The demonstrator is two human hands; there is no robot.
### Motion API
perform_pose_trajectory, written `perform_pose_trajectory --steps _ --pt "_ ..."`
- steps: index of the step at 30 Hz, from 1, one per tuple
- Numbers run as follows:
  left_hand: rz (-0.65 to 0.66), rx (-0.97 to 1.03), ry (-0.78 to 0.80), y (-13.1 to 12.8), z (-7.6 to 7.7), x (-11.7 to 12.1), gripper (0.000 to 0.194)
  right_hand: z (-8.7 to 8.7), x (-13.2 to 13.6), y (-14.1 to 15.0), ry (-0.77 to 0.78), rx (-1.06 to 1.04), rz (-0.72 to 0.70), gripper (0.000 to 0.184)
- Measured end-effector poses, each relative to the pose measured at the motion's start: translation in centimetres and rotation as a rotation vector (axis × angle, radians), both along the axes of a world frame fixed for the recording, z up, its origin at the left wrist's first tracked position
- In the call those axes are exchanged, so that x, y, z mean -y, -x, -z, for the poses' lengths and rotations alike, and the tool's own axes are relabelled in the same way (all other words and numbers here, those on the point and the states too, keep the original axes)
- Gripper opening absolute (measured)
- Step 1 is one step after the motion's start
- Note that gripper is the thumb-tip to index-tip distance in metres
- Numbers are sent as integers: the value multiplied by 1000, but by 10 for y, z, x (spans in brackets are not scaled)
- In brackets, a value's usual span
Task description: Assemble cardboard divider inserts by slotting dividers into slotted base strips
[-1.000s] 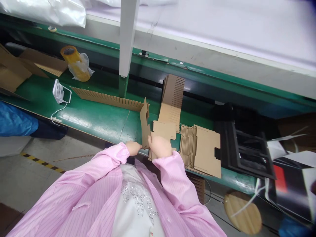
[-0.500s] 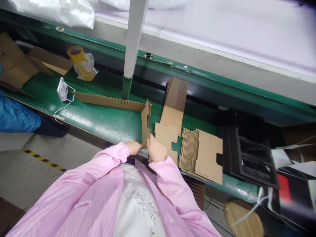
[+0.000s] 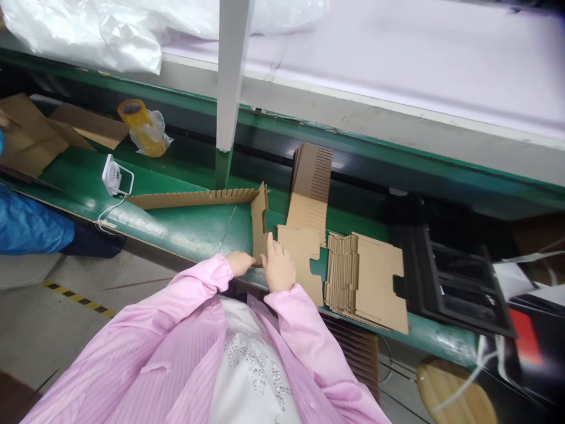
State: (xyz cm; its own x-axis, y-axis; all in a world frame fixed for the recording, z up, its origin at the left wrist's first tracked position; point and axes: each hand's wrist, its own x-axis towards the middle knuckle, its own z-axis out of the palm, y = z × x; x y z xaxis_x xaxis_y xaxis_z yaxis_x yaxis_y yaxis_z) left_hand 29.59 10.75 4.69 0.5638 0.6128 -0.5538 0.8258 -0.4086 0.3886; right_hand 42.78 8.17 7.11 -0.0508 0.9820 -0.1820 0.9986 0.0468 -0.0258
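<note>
- Slotted cardboard strip; green surface open between it and the front edge.
- Left hand pinching the near end of the upright cardboard panel.
- Right hand beside it; grip cannot be told.
- Flat cardboard stack.

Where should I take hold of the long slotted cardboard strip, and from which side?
Toward its left end, I'd pinch the strip from above, across both faces, below the slots: it looks thin and stands on edge, slots up. The left hand and right hand are at the panel by its right end.
</note>
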Motion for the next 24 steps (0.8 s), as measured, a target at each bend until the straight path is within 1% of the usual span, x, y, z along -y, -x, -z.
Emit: perform_pose_trajectory --steps 3,5,6,8,10,12,14,16,18,21,24 --pt "61 47 43 6 -3 -8 29 4 2 7 -24 -36 22 59" --pt "89 100 50 11 -10 -21 36 4 1 10 -13 -81 55 56" --pt "80 131 19 15 -13 -31 38 4 1 11 -7 -105 71 54" --pt "17 197 -141 21 -21 -56 37 3 -1 13 -1 -135 98 52" --pt "-47 246 -373 27 -27 -84 37 2 -3 14 -2 -137 121 53" --pt "-41 256 -568 32 -28 -112 44 2 -4 14 -2 -132 134 55" --pt "67 228 -667 34 -23 -136 58 4 -4 15 -3 -134 145 59" --pt "220 195 -692 34 -15 -152 70 6 -4 16 -9 -147 161 60" --pt "330 178 -697 34 -6 -162 72 7 -5 16 -7 -177 185 60" --pt "373 184 -709 36 3 -168 68 5 -5 18 15 -220 218 58" --pt "378 201 -700 41 6 -171 68 1 -6 23 42 -235 253 60"
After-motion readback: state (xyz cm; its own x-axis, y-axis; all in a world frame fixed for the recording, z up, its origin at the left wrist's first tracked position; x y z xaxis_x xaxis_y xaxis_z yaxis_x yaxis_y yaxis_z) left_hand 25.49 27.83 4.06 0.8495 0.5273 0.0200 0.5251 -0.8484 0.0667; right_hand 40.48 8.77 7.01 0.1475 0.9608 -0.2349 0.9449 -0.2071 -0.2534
